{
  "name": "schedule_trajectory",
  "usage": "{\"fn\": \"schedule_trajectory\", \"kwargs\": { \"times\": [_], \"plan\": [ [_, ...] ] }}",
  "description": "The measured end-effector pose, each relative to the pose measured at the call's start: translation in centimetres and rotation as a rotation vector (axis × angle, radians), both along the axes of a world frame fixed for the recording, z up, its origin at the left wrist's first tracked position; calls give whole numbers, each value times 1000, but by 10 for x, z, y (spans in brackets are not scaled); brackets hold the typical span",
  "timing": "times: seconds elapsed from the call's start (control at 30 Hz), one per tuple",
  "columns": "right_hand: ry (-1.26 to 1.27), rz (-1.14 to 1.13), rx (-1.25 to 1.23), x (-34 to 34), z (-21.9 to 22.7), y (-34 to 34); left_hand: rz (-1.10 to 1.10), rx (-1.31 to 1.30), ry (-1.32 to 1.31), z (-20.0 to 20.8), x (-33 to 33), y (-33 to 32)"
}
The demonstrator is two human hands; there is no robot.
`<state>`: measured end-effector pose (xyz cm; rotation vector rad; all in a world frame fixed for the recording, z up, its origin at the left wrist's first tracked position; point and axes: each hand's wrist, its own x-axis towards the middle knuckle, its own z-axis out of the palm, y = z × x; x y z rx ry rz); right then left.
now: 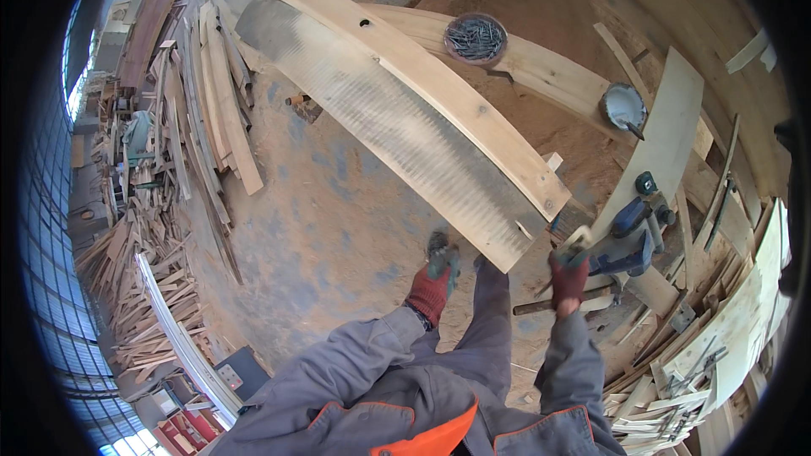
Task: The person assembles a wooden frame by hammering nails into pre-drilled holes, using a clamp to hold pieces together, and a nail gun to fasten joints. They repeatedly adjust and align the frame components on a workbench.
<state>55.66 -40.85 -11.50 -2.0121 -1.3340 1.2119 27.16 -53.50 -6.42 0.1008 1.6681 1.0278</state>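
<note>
A long, wide grey-and-pale board lies diagonally in front of me, with a narrower pale plank along its far edge. My right hand, in a red work glove, is by the board's near right end. Its fingers are closed around a small pale piece that looks like wood; its exact kind is unclear. My left hand, in a red and grey-green glove, hangs just short of the board's near edge. Its fingers look loosely stretched, and nothing shows in them.
Beyond the board are a bowl of nails and a white-lined bowl. A blue cordless power tool and a small black-and-teal object sit at right. Planks and scrap wood are piled left; more wood lies lower right.
</note>
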Motion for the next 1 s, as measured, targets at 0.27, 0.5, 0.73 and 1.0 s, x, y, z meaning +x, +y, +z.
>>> {"fn": "schedule_trajectory", "kwargs": {
  "times": [0.27, 0.5, 0.73, 1.0],
  "plan": [
    [-68, 602, 93, -97, 143, -150, -325, 124, -349, -1, 7, -55],
    [-229, 793, 169, -118, 177, -145, -250, 246, -293, 48, -5, -37],
    [-349, 450, 325, -81, 158, -131, -103, 225, -442, 50, -12, -6],
    [189, 574, -237, -22, 52, -81, 45, 155, -487, 6, 11, 23]
  ]
}}
